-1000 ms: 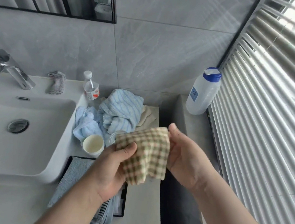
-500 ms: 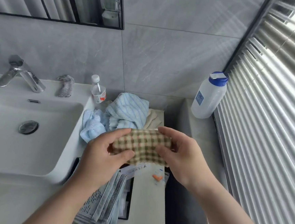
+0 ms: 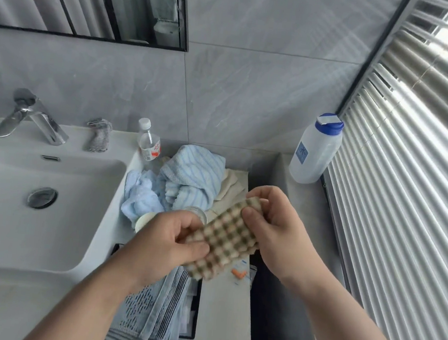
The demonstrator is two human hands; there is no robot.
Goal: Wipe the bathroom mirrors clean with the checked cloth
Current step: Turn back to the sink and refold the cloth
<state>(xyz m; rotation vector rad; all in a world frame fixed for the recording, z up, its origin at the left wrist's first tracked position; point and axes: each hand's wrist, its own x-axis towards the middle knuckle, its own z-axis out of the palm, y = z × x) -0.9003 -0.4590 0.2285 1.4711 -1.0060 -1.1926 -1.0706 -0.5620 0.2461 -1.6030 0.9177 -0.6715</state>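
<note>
A folded beige-and-brown checked cloth (image 3: 225, 240) is held between both hands above the counter, tilted up to the right. My left hand (image 3: 168, 241) pinches its lower left end, thumb on top. My right hand (image 3: 274, 228) pinches its upper right end with thumb and fingers. A black-framed mirror (image 3: 88, 0) hangs on the grey tiled wall at the upper left, well above and away from the cloth.
A white sink (image 3: 38, 207) with a chrome tap (image 3: 29, 117) is at left. Blue towels (image 3: 190, 175), a small water bottle (image 3: 149, 144) and a cup sit behind the hands; folded towels (image 3: 156, 313) lie on a black tray. A blue-capped jug (image 3: 316, 151) stands by the blinds (image 3: 405, 185).
The cloth went from hanging between the hands to a folded strip, now tilted with its right end raised. The view has shifted, showing more of the mirror.
</note>
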